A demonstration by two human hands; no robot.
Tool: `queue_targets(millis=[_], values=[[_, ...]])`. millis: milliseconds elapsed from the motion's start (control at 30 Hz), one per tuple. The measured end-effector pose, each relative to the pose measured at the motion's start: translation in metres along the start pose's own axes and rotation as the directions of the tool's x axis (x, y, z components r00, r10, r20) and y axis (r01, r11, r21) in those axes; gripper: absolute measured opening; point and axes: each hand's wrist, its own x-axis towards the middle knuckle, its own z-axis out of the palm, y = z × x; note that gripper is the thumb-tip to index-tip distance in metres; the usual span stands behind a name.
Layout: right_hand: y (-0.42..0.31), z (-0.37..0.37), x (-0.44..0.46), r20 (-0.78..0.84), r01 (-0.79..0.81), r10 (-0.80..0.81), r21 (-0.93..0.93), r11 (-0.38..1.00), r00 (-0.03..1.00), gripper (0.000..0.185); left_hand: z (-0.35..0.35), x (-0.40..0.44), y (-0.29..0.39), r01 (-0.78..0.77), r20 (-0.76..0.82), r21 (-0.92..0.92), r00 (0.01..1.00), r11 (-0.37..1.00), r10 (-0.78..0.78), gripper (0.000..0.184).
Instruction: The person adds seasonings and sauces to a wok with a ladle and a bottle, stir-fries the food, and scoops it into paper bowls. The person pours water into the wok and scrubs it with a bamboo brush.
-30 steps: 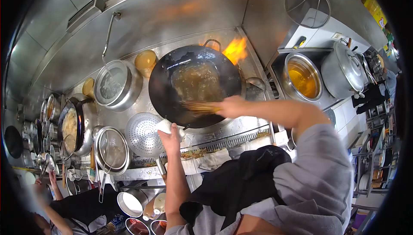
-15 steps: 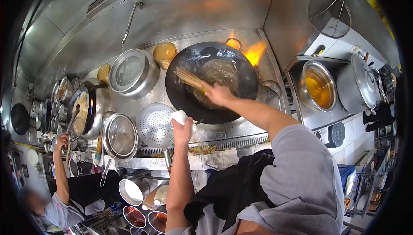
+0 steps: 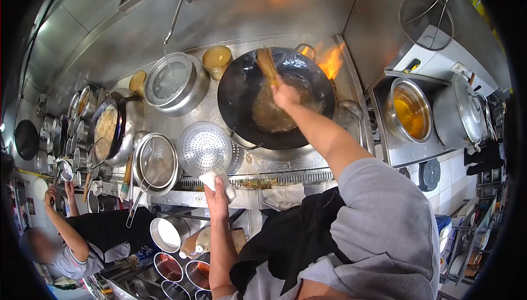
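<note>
My right hand [image 3: 286, 95] is wrapped around a bamboo wok brush [image 3: 267, 65] whose bristles point at the far wall of a large black wok [image 3: 236, 88]. Murky liquid lies in the wok's bottom under the hand. Closed on a folded white cloth [image 3: 210, 179], my left hand [image 3: 217, 198] is at the stove's front edge, apart from the wok's near loop handle [image 3: 243, 143]. Just beyond the cloth lies a round perforated skimmer [image 3: 205, 149]; its handle is mostly hidden behind the left hand and cloth.
Flames [image 3: 331, 62] rise behind the wok's right side. A ladle [image 3: 351, 109] rests right of it, near a pot of yellow oil [image 3: 410, 112]. Left are a water-filled pot [image 3: 170, 80] under a spout and a fine strainer [image 3: 156, 161]. A co-worker [image 3: 77, 239] stands at another wok.
The brush has swung from the wok's left side to its far side. My left hand and cloth have come back toward me, away from the wok's near handle. The co-worker's hands have shifted.
</note>
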Motion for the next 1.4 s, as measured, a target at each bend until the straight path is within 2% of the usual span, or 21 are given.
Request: queue_targets(millis=[100,167,233,300,333,400,433,467,533,567,633,767,867,933,967,1033,1100,1167,1267,1300,1400], values=[[-0.026,0.002,-0.061,0.268,0.201,-0.220,0.099,0.975,0.938,0.053,0.005,-0.005,-0.005,0.021,-0.007,-0.007,1.000,1.000,-0.021,0.041],[-0.013,-0.022,-0.100,0.469,0.262,-0.332,0.211,0.942,0.818,0.055,0.007,0.003,-0.026,0.007,-0.005,-0.086,1.000,0.996,-0.007,0.042],[0.032,-0.065,-0.114,0.613,0.517,-0.479,0.131,0.846,0.629,0.055,0.015,0.001,-0.017,0.039,-0.004,-0.079,0.999,0.996,-0.040,0.044],[0.089,-0.113,-0.093,0.769,0.429,-0.327,0.076,0.900,0.549,0.051,0.024,0.007,-0.007,0.029,0.019,-0.041,0.999,0.999,-0.028,0.037],[0.068,-0.166,-0.090,0.832,0.138,0.050,-0.150,0.979,0.553,0.048,0.029,0.015,-0.008,0.022,0.024,-0.055,1.000,0.998,-0.020,0.040],[0.142,-0.163,0.001,0.819,0.366,-0.111,-0.127,0.922,0.563,0.037,0.043,0.042,-0.018,-0.016,0.043,0.063,0.999,0.998,0.014,0.045],[0.147,-0.165,0.041,0.781,0.631,-0.285,-0.173,0.756,0.556,0.034,0.050,0.060,-0.024,-0.052,0.090,0.128,0.995,0.990,0.041,0.048],[0.125,-0.155,0.059,0.677,0.671,-0.287,-0.410,0.617,0.678,0.041,0.064,0.067,-0.015,-0.088,0.088,0.151,0.993,0.985,0.075,0.050],[0.053,-0.126,0.056,0.394,0.330,-0.100,-0.577,0.747,0.914,0.044,0.096,0.081,-0.004,-0.090,0.060,0.203,0.995,0.975,0.079,0.052],[0.031,-0.106,0.046,0.345,0.351,-0.204,-0.443,0.825,0.916,0.043,0.105,0.085,-0.008,-0.091,0.080,0.205,0.994,0.974,0.076,0.052],[-0.001,-0.046,-0.001,0.168,0.212,-0.173,-0.260,0.942,0.971,0.035,0.115,0.096,-0.027,-0.116,-0.016,0.249,0.992,0.962,0.124,0.057],[0.001,-0.035,-0.094,0.344,0.247,-0.206,-0.079,0.966,0.916,0.050,0.109,0.103,-0.044,-0.169,-0.058,0.249,0.980,0.954,0.189,0.051],[0.028,-0.107,-0.128,0.671,0.337,-0.135,-0.180,0.924,0.729,0.048,0.105,0.109,-0.045,-0.187,-0.021,0.191,0.981,0.964,0.194,0.054],[0.057,-0.175,-0.134,0.736,0.329,-0.062,-0.225,0.917,0.675,0.049,0.106,0.102,-0.029,-0.158,-0.032,0.254,0.985,0.954,0.172,0.055],[0.105,-0.180,-0.109,0.706,0.483,-0.169,-0.271,0.833,0.688,0.049,0.107,0.101,-0.026,-0.130,-0.059,0.316,0.986,0.940,0.156,0.055],[0.085,-0.240,-0.071,0.623,0.386,0.062,-0.556,0.736,0.780,0.046,0.104,0.110,-0.033,-0.171,-0.026,0.346,0.981,0.922,0.192,0.054],[0.095,-0.220,-0.003,0.400,0.406,-0.164,-0.650,0.642,0.902,0.038,0.103,0.110,-0.025,-0.075,0.015,0.316,0.997,0.946,0.074,0.048],[0.057,-0.163,0.032,0.333,0.354,-0.163,-0.665,0.658,0.929,0.033,0.100,0.105,-0.020,-0.041,0.048,0.236,0.998,0.971,0.031,0.045],[0.006,-0.056,-0.002,0.210,0.246,-0.183,-0.332,0.911,0.960,0.037,0.095,0.110,-0.019,-0.079,0.105,0.223,0.993,0.972,0.057,0.047],[0.001,-0.033,-0.021,0.261,0.235,-0.169,-0.245,0.941,0.950,0.052,0.094,0.107,-0.023,-0.098,0.106,0.192,0.991,0.976,0.079,0.045],[-0.005,-0.018,-0.078,0.329,0.259,-0.218,-0.087,0.962,0.919,0.052,0.103,0.092,-0.015,-0.123,0.044,0.068,0.992,0.990,0.120,0.043]])
